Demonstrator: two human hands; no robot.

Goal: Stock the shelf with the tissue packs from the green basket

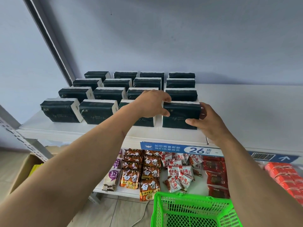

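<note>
Dark tissue packs were ranged in rows on the white shelf. The front pack of the rightmost column was gripped at its left end by the left hand, thumb in front and fingers over the top, and at its right end by the right hand. The green basket was seen below, under the right forearm.

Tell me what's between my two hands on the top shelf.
A dark green tissue pack, front of the rightmost column, gripped at its ends by the left hand and right hand, in the head view.
</note>
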